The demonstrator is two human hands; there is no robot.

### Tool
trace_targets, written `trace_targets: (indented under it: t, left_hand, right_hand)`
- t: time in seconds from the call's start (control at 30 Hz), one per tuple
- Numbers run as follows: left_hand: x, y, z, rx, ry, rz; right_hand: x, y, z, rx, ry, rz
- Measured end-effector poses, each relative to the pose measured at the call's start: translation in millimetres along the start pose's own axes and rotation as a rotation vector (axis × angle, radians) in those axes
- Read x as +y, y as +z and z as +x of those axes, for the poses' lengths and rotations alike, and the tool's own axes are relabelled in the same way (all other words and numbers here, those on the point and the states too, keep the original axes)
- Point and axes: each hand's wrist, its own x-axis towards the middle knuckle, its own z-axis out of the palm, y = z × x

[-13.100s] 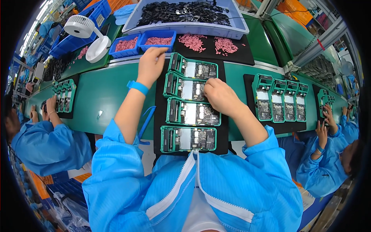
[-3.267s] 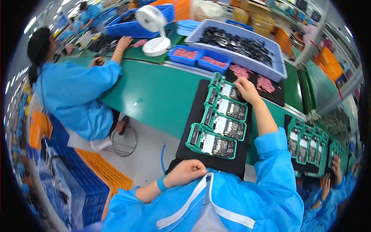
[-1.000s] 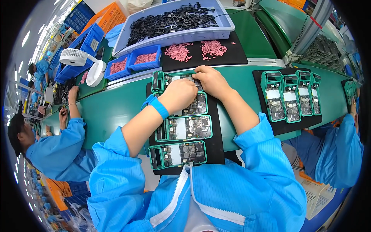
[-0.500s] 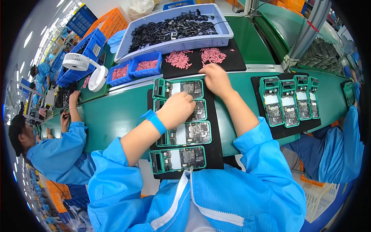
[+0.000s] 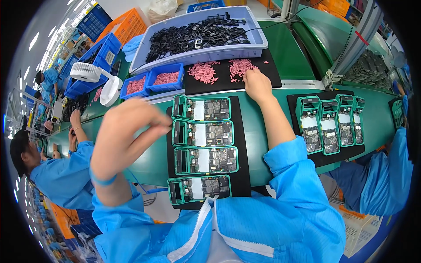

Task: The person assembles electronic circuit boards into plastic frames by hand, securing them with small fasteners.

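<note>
Four open green-framed device housings (image 5: 213, 133) with exposed circuit boards lie in a column on a black mat (image 5: 244, 153) in front of me. My left hand (image 5: 127, 138), smeared by motion, is raised left of the upper housings. Its thumb and forefinger come together in a pinch; anything between them is too blurred to see. My right hand (image 5: 258, 85) reaches to the right-hand pile of small pink parts (image 5: 240, 68). Its fingers are drawn together at the pile's edge, and their tips are partly hidden. A second pink pile (image 5: 203, 72) lies to the left on a black pad (image 5: 223, 81).
Two blue bins (image 5: 165, 78) hold more pink pieces. Behind them stands a large tub (image 5: 258, 40) of black frames. A white fan (image 5: 111, 90) stands to the left. More housings (image 5: 330, 122) lie on a right-hand mat. Co-workers (image 5: 61, 171) sit on both sides.
My left hand has lifted off the housings and swung left, toward me. My right hand has shifted right, its fingertips now at the right-hand pink pile.
</note>
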Motion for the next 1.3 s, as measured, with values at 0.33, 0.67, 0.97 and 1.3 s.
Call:
trace_targets:
  t: [0.33,0.67,0.97,1.3]
  left_hand:
    - [-127.8,193.4,162.9,-0.161,0.065,0.133]
    - [-139.2,229.4,177.1,-0.207,0.047,0.173]
    - [-110.8,183.5,133.7,-0.123,0.115,0.096]
    - [-44.9,158.3,9.4,-0.293,0.121,-0.211]
  right_hand:
    - [-4.8,-3.6,-18.8,0.107,-0.081,0.059]
    - [-0.2,-7.5,-14.9,0.018,-0.043,0.035]
    - [5.4,-7.2,-14.2,-0.016,-0.09,0.018]
    - [4.0,-3.7,-14.0,-0.005,-0.09,-0.029]
